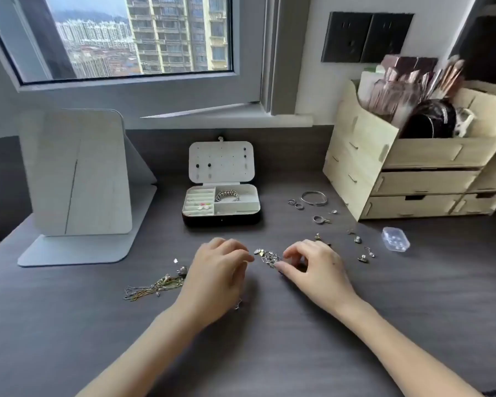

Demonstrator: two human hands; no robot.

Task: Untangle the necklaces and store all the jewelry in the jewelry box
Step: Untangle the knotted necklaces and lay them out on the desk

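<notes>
A small tangled cluster of silver necklace charms point(267, 256) lies on the dark desk between my hands. My left hand point(219, 270) has its fingers curled, with the fingertips pinching the cluster's left end. My right hand point(312, 267) pinches its right side between thumb and forefinger. A second tangle of gold and silver chains point(155, 286) lies to the left of my left hand. The jewelry box point(221, 217) stands open beyond my hands, with a bracelet point(226, 195) in its right compartment and earrings on its lid. Part of a chain shows under my left wrist.
Loose rings, a bangle point(314, 197) and earrings point(362, 253) are scattered at the right. A clear plastic case point(395, 239) lies near a wooden drawer organizer point(413, 179). A folding mirror stand point(78, 179) is at the left.
</notes>
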